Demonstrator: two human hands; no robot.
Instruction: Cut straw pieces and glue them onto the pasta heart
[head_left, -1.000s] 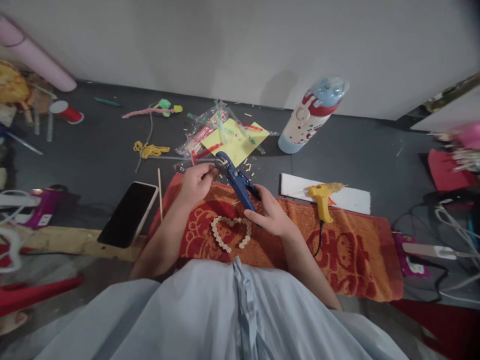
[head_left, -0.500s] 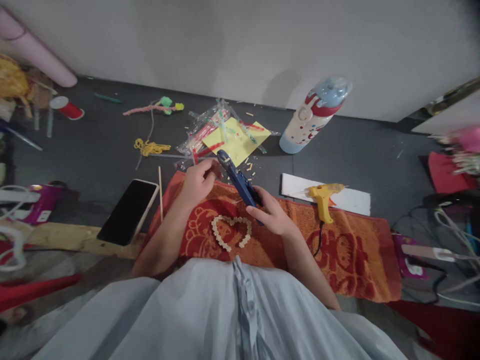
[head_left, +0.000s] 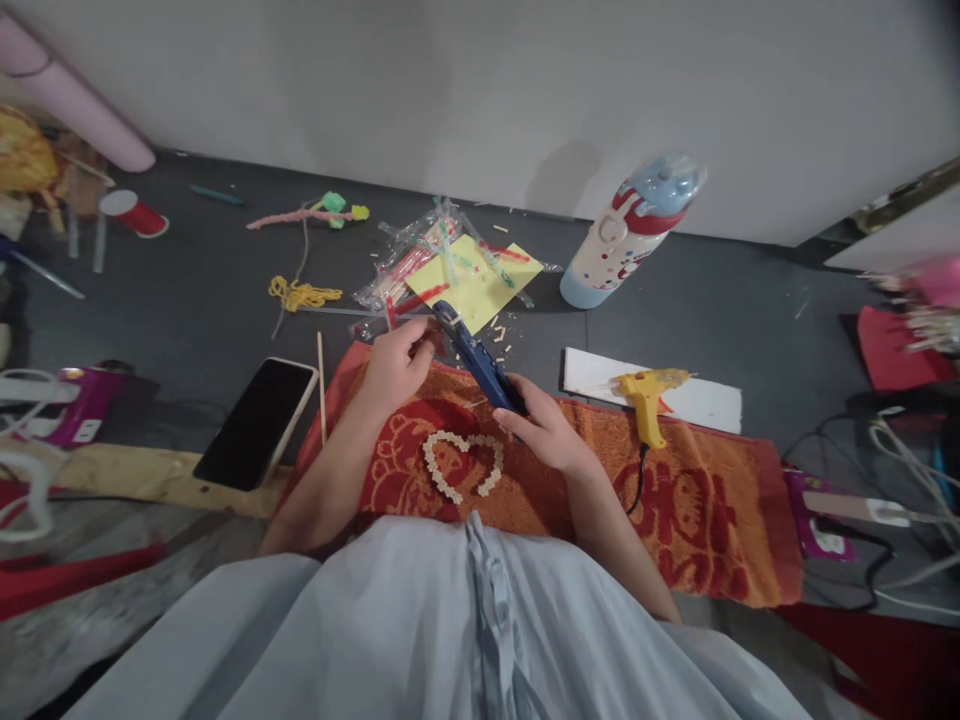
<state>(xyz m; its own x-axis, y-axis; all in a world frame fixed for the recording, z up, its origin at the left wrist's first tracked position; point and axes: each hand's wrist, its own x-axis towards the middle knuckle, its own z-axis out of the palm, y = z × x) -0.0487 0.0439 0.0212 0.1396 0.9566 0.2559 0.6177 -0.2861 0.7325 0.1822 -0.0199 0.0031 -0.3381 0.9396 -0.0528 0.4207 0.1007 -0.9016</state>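
My right hand [head_left: 541, 425] is wrapped round the handles of a dark blue hand tool [head_left: 480, 362], which slants up to the left. At the tool's head, my left hand [head_left: 401, 362] is closed in a pinch; what its fingertips hold is too small to make out. Below both hands, a pale heart outline of small pieces [head_left: 444, 480] lies on the orange and red towel [head_left: 540, 500], with a gap at its lower tip. Small cut bits [head_left: 501, 336] are scattered just beyond the tool, beside a yellow paper sheet [head_left: 480, 290].
A bottle [head_left: 619, 240] stands at the back right. The yellow glue gun [head_left: 646, 400] rests across a white strip [head_left: 705, 400] and the towel. On the left lie a phone [head_left: 256, 425], a thin stick [head_left: 322, 385], yellow yarn [head_left: 304, 295] and a red spool [head_left: 135, 214].
Both hands stay in nearly the same place. The tool's handles sit slightly deeper in my right hand, and the tool has barely shifted.
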